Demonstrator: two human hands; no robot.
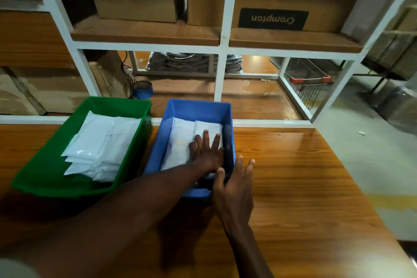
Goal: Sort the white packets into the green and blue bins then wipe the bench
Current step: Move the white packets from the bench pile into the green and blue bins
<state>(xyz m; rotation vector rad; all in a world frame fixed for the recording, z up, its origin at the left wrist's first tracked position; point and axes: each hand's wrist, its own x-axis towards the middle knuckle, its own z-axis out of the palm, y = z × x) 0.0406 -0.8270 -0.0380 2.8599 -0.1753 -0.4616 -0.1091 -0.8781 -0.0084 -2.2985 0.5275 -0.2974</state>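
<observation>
Your left hand (206, 150) lies flat with fingers spread on the white packets in the blue bin (198, 108), pressing rather than gripping; nothing is curled round anything. That reads as tamping the stack down so it sits level below the rim. Your right hand (234, 184) is also open, with the thumb over the bin's near right corner and the straight fingers along the outer wall, apparently to stop the bin sliding while the other hand pushes.

The packets under your palm (180, 144) are flat, white, slightly glossy pouches, laid side by side in at least two columns and filling most of the bin floor. How many layers lie beneath cannot be told.

Just to the left, the green bin (45, 178) stands close beside the blue one. It holds its own white packets (101, 144), fanned in an overlapping pile with the corners staggered toward the near end.

Both bins sit at the far edge of the wooden bench (304, 183), against the white frame of the shelving (220, 70). No loose packets show on the bench, so sorting looks nearly done and wiping is likely next; no cloth is in view.
</observation>
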